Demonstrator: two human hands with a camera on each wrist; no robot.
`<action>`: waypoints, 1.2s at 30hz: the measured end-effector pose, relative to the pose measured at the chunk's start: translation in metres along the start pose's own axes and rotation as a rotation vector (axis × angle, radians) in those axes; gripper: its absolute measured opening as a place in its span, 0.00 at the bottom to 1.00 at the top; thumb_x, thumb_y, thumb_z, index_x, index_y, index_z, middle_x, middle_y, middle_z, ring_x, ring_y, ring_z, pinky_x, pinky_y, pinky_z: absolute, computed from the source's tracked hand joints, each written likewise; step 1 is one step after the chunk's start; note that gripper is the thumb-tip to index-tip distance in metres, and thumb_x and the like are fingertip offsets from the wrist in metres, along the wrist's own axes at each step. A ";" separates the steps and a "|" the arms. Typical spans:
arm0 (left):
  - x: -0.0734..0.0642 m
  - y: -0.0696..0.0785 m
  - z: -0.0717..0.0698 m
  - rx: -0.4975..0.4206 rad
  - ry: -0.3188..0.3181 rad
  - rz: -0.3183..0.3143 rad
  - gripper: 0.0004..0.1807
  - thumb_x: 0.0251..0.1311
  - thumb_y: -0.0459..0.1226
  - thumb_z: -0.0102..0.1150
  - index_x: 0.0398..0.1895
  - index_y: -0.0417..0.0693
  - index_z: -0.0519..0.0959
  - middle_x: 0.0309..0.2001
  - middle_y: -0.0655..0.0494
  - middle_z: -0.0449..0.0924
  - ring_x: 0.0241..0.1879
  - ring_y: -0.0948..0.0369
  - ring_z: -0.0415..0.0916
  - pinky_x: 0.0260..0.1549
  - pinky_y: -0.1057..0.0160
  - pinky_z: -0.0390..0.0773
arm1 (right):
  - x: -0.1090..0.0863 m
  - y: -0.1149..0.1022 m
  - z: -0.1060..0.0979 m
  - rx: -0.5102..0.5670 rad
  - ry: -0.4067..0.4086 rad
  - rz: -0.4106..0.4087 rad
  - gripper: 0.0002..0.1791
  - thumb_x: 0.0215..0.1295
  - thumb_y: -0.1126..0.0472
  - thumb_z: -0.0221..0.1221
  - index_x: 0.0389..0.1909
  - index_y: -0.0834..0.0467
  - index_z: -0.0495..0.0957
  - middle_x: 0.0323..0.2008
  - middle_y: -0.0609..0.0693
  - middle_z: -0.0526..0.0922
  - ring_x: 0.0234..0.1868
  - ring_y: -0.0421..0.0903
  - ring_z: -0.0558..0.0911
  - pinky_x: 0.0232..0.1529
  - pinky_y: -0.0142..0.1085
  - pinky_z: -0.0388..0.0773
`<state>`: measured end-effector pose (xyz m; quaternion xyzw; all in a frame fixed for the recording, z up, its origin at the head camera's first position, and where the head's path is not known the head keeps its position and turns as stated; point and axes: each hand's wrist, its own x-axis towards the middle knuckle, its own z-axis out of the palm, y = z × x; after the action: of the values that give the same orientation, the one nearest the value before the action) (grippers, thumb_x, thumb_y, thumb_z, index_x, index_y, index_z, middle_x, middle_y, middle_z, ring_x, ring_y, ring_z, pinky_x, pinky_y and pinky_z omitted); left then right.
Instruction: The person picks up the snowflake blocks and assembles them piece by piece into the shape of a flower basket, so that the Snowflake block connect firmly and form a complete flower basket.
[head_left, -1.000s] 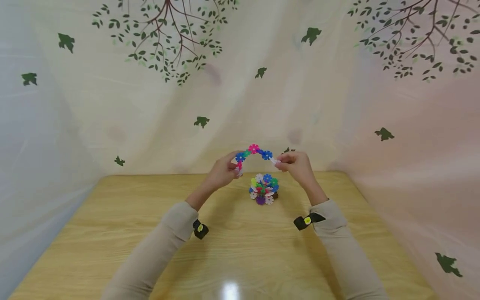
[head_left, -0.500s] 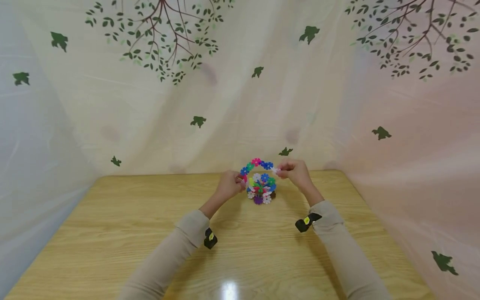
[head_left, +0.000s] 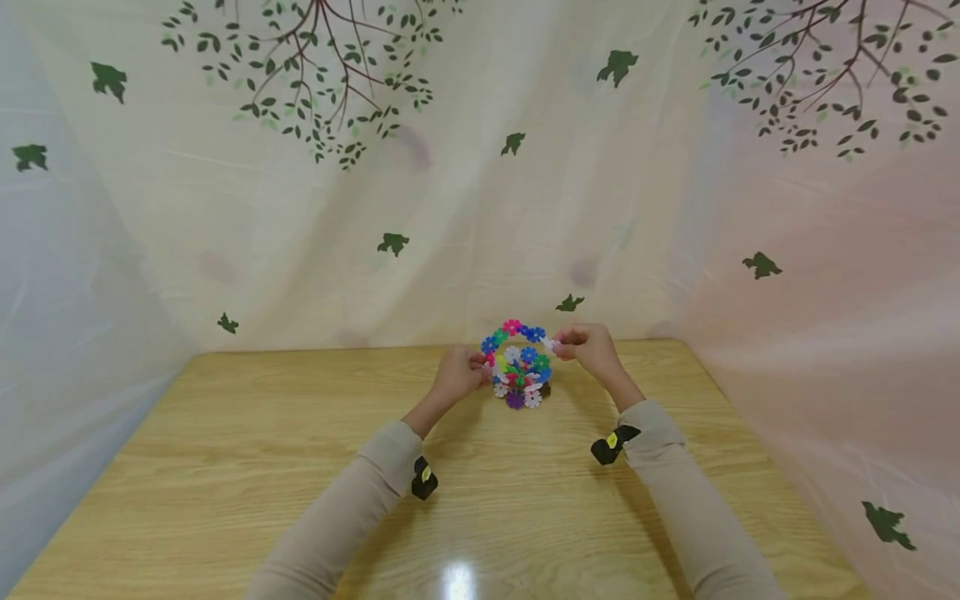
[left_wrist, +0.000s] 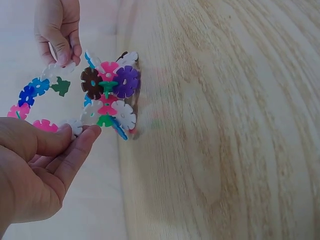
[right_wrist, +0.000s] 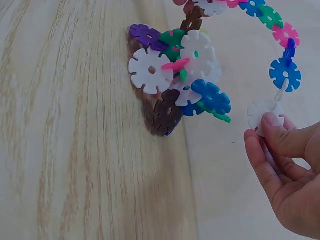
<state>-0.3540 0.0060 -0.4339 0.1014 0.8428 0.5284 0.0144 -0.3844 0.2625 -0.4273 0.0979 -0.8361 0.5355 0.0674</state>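
Observation:
An arched chain of notched plastic snowflake discs (head_left: 512, 327), in pink, blue, green and white, spans between both hands. My left hand (head_left: 458, 375) pinches its left end, where a white disc (left_wrist: 75, 126) shows between thumb and fingers. At the other end, my right hand (head_left: 596, 346) pinches a white disc (right_wrist: 261, 114) between thumb and fingertips. Below the arch stands a rounded cluster of joined snowflake discs (head_left: 522, 377), with white, blue, green, purple, brown and pink pieces. The left fingertips are close beside the cluster; whether they touch it I cannot tell. The right hand is apart from it.
The cluster stands on a wooden table (head_left: 315, 467) near its back edge. Behind hangs a pale cloth backdrop (head_left: 465, 208) printed with leaves and branches. Black wrist cameras (head_left: 424, 479) sit on both sleeves.
Both hands have lowered the arched chain from above the cluster to close over it. The left hand moved down and right, beside the cluster; the right hand came down slightly. Little moved in the last half second.

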 end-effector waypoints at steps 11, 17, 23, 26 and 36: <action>-0.001 0.004 0.000 -0.047 -0.014 -0.045 0.15 0.58 0.17 0.58 0.50 0.20 0.79 0.42 0.29 0.86 0.38 0.41 0.88 0.41 0.49 0.87 | 0.003 0.010 0.003 0.059 -0.013 -0.016 0.09 0.66 0.73 0.64 0.43 0.76 0.82 0.37 0.67 0.86 0.29 0.35 0.82 0.34 0.27 0.83; -0.001 0.004 0.000 -0.037 -0.027 -0.059 0.15 0.59 0.18 0.60 0.50 0.22 0.80 0.43 0.31 0.86 0.38 0.45 0.88 0.43 0.50 0.87 | 0.003 0.014 0.004 0.069 -0.016 0.002 0.09 0.66 0.74 0.63 0.43 0.76 0.81 0.33 0.61 0.86 0.29 0.35 0.82 0.35 0.27 0.84; 0.000 0.000 -0.001 -0.041 -0.019 -0.023 0.13 0.62 0.21 0.60 0.50 0.21 0.80 0.43 0.30 0.86 0.41 0.42 0.88 0.42 0.51 0.88 | 0.004 0.015 0.007 0.116 -0.022 0.028 0.10 0.66 0.74 0.63 0.45 0.77 0.81 0.29 0.50 0.86 0.29 0.35 0.82 0.36 0.31 0.86; 0.001 -0.003 -0.002 -0.043 -0.015 -0.008 0.13 0.64 0.22 0.60 0.50 0.21 0.80 0.44 0.30 0.86 0.42 0.41 0.88 0.41 0.52 0.88 | 0.006 0.016 0.008 0.140 -0.021 0.056 0.11 0.66 0.74 0.63 0.46 0.77 0.80 0.28 0.45 0.85 0.29 0.34 0.83 0.37 0.32 0.86; 0.005 -0.008 -0.005 -0.087 -0.010 -0.005 0.13 0.64 0.21 0.58 0.51 0.21 0.79 0.45 0.28 0.85 0.44 0.38 0.86 0.45 0.48 0.86 | 0.008 0.019 0.013 0.162 -0.031 0.137 0.10 0.66 0.76 0.62 0.46 0.78 0.79 0.30 0.48 0.84 0.31 0.35 0.83 0.52 0.51 0.84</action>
<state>-0.3603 -0.0005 -0.4387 0.1013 0.8191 0.5640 0.0246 -0.3965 0.2573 -0.4475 0.0541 -0.7958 0.6031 0.0096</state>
